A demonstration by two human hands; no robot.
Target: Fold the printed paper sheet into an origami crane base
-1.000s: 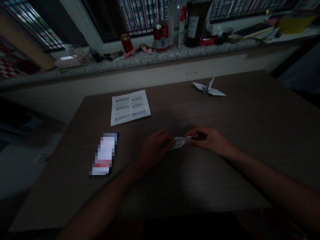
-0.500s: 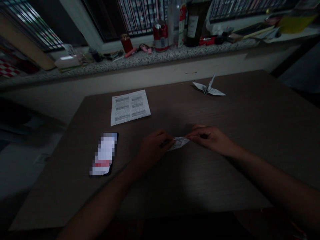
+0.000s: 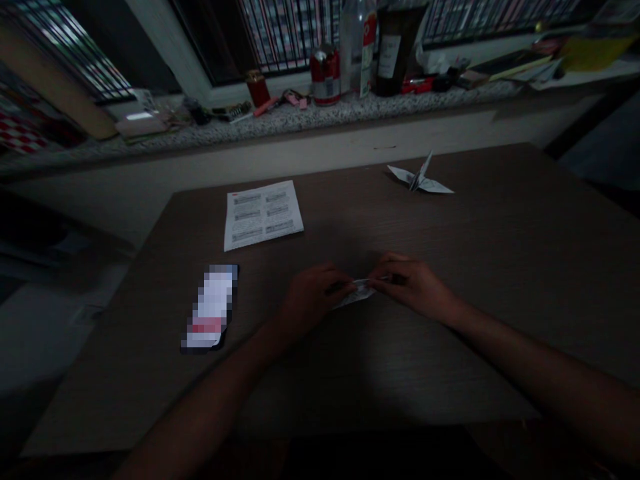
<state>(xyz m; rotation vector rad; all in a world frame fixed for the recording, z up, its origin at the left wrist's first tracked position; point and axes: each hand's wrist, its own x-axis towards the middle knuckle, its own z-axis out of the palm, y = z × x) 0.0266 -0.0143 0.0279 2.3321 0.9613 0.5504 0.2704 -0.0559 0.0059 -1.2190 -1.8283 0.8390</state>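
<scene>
I'm sitting at my brown table (image 3: 450,347) in pretty dim light, and both hands are working on a small folded piece of paper (image 3: 358,293) that's lying low on the tabletop, roughly in the middle. My left hand (image 3: 310,300) is curling its fingers down onto the left end of the paper, pinching it closed against the thumb. My right hand (image 3: 413,283) is doing the same on the right end, fingertips pressing together on the paper's edge. So both hands are nearly closed, each gripping its side, with only a short strip of paper showing between them.

Taking the folded paper as the reference point: a finished paper crane (image 3: 420,179) is sitting well beyond it and off to the right, wings spread, untouched. A printed sheet (image 3: 263,213) is lying flat beyond it to the left. A phone (image 3: 210,307) is resting well to its left, closer to my edge of the table. Further back, past the table, a stone windowsill (image 3: 300,121) is holding a red can (image 3: 325,65), bottles and assorted clutter; it's too dark to make out most of it.
</scene>
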